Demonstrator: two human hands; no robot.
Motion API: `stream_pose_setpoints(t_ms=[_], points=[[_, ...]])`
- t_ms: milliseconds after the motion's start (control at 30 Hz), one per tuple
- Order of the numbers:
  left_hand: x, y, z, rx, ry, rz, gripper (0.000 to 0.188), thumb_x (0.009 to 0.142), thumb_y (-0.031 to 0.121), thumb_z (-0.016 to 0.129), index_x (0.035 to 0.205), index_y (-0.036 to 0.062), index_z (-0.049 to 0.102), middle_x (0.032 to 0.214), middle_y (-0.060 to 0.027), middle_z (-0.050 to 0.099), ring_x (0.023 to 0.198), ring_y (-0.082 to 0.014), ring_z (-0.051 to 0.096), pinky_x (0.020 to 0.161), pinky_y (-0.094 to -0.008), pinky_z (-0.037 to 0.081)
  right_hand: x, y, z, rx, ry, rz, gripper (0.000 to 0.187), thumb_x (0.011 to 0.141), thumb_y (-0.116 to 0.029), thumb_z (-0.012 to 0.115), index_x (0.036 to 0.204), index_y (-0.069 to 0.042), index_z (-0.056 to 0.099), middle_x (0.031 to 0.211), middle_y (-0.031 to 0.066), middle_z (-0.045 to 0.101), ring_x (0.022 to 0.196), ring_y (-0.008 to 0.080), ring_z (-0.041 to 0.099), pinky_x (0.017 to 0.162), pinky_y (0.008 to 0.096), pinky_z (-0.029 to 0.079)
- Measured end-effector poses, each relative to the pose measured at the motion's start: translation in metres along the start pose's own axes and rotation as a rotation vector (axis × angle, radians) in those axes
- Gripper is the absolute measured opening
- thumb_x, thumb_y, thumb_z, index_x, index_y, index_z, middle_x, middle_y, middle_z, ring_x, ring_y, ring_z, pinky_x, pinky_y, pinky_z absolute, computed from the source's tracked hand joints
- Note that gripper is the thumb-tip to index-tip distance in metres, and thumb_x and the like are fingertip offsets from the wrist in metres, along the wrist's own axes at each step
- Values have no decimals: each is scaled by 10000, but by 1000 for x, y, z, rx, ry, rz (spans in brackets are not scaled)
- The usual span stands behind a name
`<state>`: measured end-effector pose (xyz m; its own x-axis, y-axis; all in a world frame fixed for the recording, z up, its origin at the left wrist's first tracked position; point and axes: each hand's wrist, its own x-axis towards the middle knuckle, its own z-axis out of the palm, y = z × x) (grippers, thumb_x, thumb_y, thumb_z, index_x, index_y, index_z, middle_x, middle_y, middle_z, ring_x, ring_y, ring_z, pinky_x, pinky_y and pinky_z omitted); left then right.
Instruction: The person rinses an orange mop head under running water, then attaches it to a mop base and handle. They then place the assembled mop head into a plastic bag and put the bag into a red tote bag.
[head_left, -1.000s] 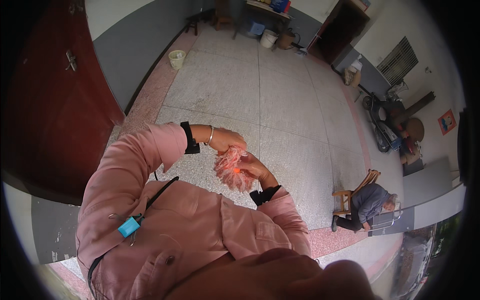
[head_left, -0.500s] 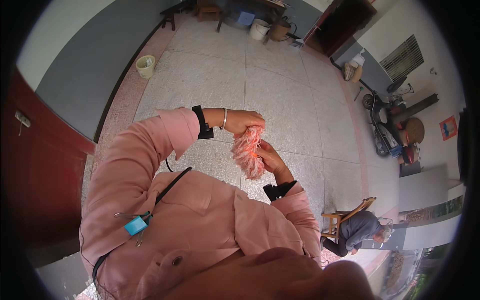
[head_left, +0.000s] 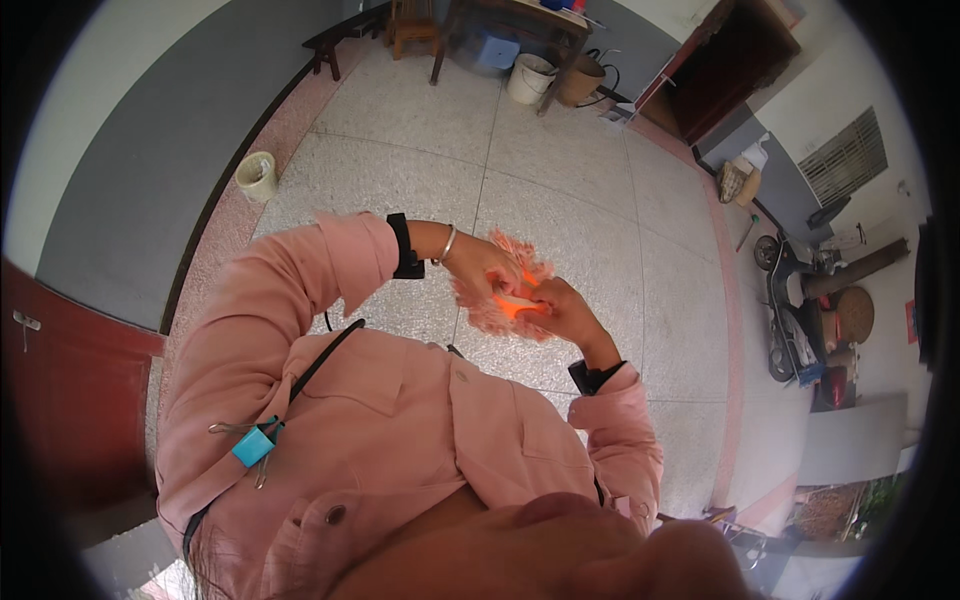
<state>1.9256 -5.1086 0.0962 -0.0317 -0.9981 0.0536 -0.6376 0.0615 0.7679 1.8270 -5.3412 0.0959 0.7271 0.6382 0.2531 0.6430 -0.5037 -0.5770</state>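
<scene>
Hands meet at the centre of the frame: your left hand (head_left: pixel 480 268) and right hand (head_left: pixel 562 312) both close their grip on a fluffy pink fringed duster head (head_left: pixel 505 290) with an orange core, held in mid-air above the speckled floor (head_left: pixel 560 170). You are mid-handling it, with nothing set down yet.

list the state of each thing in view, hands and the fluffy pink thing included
left hand: raised, fingers closed on the fluffy pink piece
right hand: raised, pinching the same piece from the other side
fluffy pink piece: held up between both hands, fringe spread out, orange part at its middle
blue binder clip: clamped on a black cord at the chest
white bucket: upright on the floor by the wall
</scene>
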Motion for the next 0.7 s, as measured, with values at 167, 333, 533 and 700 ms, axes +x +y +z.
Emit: stream_pose_setpoints(t_ms=[167, 333, 533, 700], points=[[0, -76, -102, 37, 194, -124, 183, 824, 166, 622, 782, -5, 574, 840, -79, 594, 756, -171, 524, 713, -320, 422, 98, 96, -54, -69, -151, 24, 295, 743, -178, 744, 990, -68, 628, 866, 73, 603, 832, 270, 519, 728, 354, 440], [18, -179, -201, -212, 379, -301, 201, 894, 198, 571, 829, 9, 595, 757, -3, 560, 705, -92, 480, 653, -265, 399, 184, 223, -113, 365, -80, -69, 222, 785, -153, 693, 961, -42, 615, 939, 26, 590, 859, 175, 523, 785, 278, 415], [126, -291, -321, -371, 315, -160, 235, 929, 231, 528, 852, 17, 585, 748, 35, 525, 707, -72, 444, 633, -260, 389, 226, 340, -201, 1022, 55, 354, 163, 814, -49, 638, 965, -8, 594, 898, -10, 553, 878, 87, 506, 764, 227, 411], [224, -377, -413, -47, 41, 100, 199, 868, 204, 597, 858, 6, 591, 767, -81, 580, 678, -189, 512, 644, -314, 418, 203, 438, -280, 666, -34, 463, 121, 831, -55, 634, 943, -24, 601, 875, -23, 530, 824, 82, 493, 718, 223, 410]])
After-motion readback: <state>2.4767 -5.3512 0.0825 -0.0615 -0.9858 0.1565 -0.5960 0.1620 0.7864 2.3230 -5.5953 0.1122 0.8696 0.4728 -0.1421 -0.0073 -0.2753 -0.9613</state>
